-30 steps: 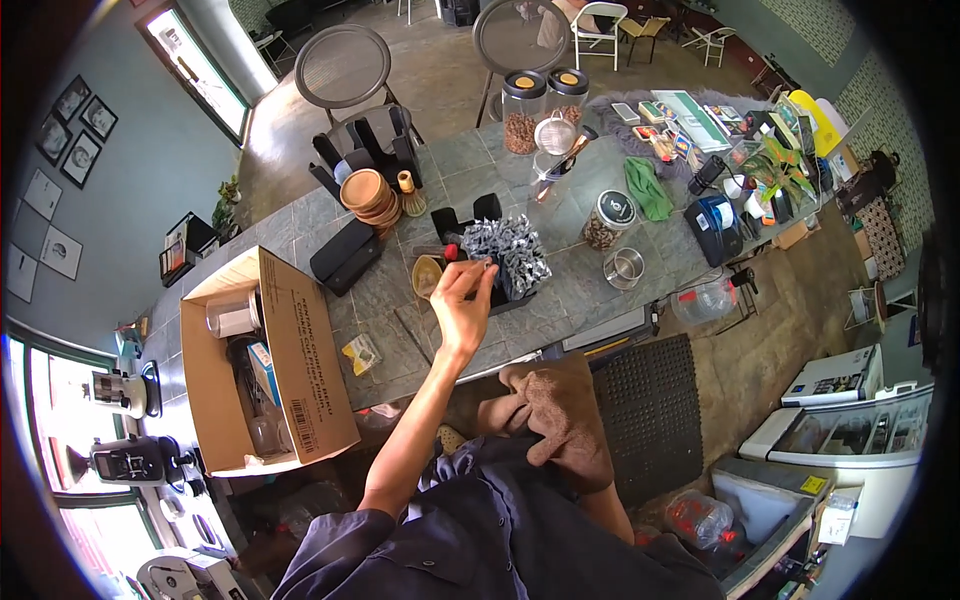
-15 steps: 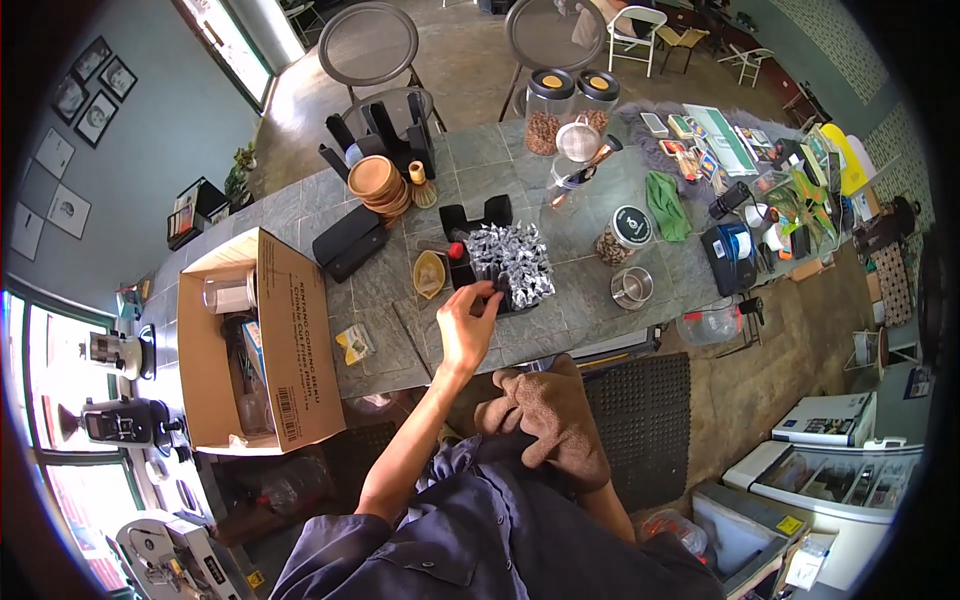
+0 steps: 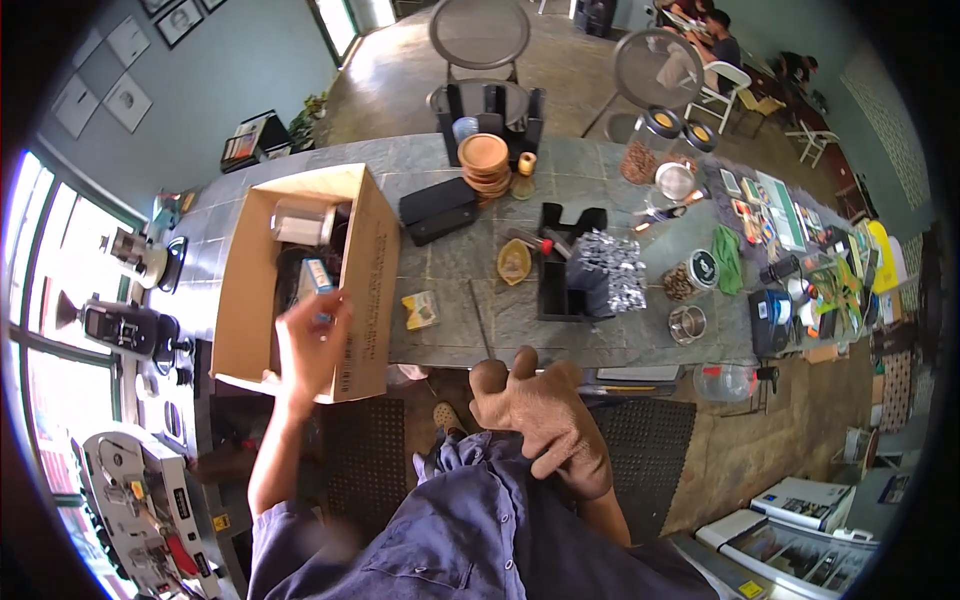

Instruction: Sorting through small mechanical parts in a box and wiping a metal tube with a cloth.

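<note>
My left hand (image 3: 312,345) reaches over the near side of an open cardboard box (image 3: 375,300). Its fingers, blurred, are beside a blue-and-white packet (image 3: 317,273) in the box; whether they grip it I cannot make out. A clear jar (image 3: 301,222) lies farther back in the same box. Bunched brown cloth (image 3: 545,420) covers my right hand in front of my body, hiding its fingers. On the grey tiled counter (image 3: 450,340), a black compartment organizer (image 3: 553,290) holds many silver-wrapped sachets (image 3: 610,270). Beside it sits a small yellowish bowl (image 3: 514,262).
A black case (image 3: 438,210), stacked terracotta saucers (image 3: 484,165) and a yellow-and-white packet (image 3: 420,310) stand on the counter. To the right are jars of beans (image 3: 648,150), a metal cup (image 3: 687,323) and a green cloth (image 3: 727,258). Seated people (image 3: 708,45) appear beyond the counter.
My left hand has moved left from the silver sachets to the cardboard box. The brown cloth on my right hand has shifted and spread. The whole view has swung leftward.
</note>
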A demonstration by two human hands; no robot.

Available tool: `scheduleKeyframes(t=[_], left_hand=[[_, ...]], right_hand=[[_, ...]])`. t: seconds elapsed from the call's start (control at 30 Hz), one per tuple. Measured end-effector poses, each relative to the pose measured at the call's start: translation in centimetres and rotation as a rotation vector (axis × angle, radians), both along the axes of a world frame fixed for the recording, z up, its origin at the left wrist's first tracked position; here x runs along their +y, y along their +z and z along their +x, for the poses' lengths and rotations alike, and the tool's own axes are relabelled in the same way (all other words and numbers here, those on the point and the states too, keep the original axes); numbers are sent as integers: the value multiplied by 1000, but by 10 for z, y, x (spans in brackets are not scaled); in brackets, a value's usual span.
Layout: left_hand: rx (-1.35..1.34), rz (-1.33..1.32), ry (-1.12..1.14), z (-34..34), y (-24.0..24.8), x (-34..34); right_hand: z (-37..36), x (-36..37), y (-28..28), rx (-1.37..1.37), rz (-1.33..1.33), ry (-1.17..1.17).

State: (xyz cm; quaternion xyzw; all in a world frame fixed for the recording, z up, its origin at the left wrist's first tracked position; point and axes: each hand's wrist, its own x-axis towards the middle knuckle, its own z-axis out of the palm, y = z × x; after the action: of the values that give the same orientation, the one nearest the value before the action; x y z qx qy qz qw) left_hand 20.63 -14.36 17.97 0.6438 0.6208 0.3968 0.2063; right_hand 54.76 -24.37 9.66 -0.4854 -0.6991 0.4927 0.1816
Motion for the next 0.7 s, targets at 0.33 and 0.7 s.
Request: scheduleKeyframes(t=[0.33,0.7], left_hand=[[1009,-523,-37,-197,-106,103],[1073,-542,157,-227,-242,129]], right_hand=[[-115,-2,65,-289,478,5],[-172,-36,64,96,43,-229]])
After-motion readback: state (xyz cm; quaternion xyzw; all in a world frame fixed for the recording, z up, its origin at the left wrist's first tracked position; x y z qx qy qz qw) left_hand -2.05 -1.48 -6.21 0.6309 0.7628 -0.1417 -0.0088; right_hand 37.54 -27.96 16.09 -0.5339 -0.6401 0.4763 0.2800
